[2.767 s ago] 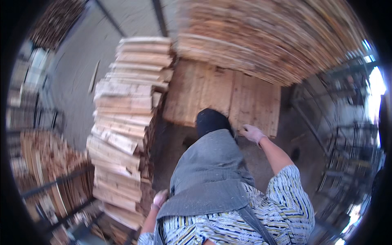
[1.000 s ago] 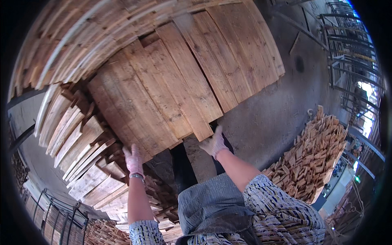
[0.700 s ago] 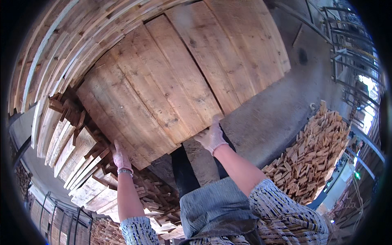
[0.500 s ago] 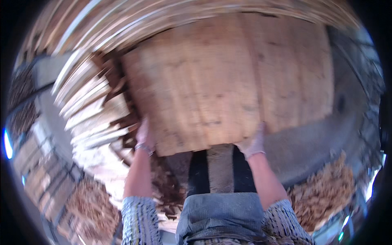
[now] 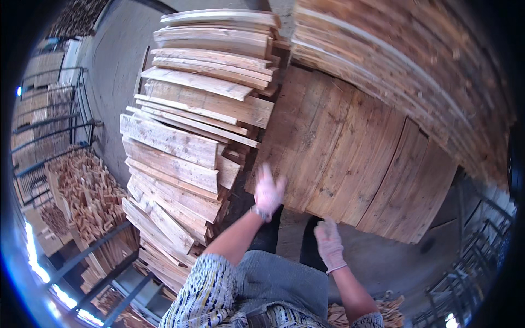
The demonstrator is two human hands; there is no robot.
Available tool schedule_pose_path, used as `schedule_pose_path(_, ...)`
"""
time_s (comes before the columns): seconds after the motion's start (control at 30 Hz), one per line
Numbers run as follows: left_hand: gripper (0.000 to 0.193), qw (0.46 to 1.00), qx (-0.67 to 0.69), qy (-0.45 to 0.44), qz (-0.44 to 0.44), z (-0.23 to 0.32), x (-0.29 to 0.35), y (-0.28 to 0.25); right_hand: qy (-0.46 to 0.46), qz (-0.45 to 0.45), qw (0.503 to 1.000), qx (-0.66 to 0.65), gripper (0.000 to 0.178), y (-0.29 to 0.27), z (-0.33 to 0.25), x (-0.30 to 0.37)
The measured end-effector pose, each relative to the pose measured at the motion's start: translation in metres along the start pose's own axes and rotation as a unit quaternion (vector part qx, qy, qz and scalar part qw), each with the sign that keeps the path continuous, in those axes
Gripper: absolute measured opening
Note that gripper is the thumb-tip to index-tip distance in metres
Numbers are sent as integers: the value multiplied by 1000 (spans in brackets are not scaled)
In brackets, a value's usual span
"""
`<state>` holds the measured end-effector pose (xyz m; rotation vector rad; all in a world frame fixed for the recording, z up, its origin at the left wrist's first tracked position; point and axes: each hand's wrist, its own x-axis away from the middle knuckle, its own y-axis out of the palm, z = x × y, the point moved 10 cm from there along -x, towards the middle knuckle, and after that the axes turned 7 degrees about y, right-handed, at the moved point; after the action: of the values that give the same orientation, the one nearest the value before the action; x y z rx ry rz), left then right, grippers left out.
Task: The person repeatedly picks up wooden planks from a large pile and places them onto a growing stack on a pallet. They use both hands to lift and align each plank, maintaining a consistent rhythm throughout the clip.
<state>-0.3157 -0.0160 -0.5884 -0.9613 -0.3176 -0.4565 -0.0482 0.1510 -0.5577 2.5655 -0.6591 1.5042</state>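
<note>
A wide panel of wooden planks [image 5: 339, 158] lies flat in front of me, its near edge close to my body. My left hand [image 5: 268, 192], in a pale glove with a band at the wrist, is over the panel's near left corner. Its fingers are spread and hold nothing. My right hand [image 5: 329, 246], gloved too, is just below the panel's near edge, its fingers loosely extended and nothing in its grasp. Whether its fingertips touch the edge I cannot tell. To the left of the panel rises a stack of loose boards [image 5: 175, 147] with uneven ends.
A tall stack of planks [image 5: 404, 71] borders the panel's far side. Off to the left, short wood pieces [image 5: 85, 191] fill a heap beside dark metal rails [image 5: 82, 254]. More metal racks [image 5: 465, 273] stand at the lower right. Grey floor [image 5: 117, 54] shows at the upper left.
Both hands have let go of the panel's near edge, and the left has come up over its corner. My view has turned left, so the loose boards show more fully.
</note>
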Motion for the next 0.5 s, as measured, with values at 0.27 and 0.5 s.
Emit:
schedule_pose_path(0.27, 54, 938, 228, -86, -248, 18, 209, -51, -432, -28, 778, 455, 75, 220, -382, -35)
schedule_pose_path(0.5, 48, 916, 335, -182, -126, -49, 218, -76, -301, -27, 721, 623, 70, 343, -382, -117)
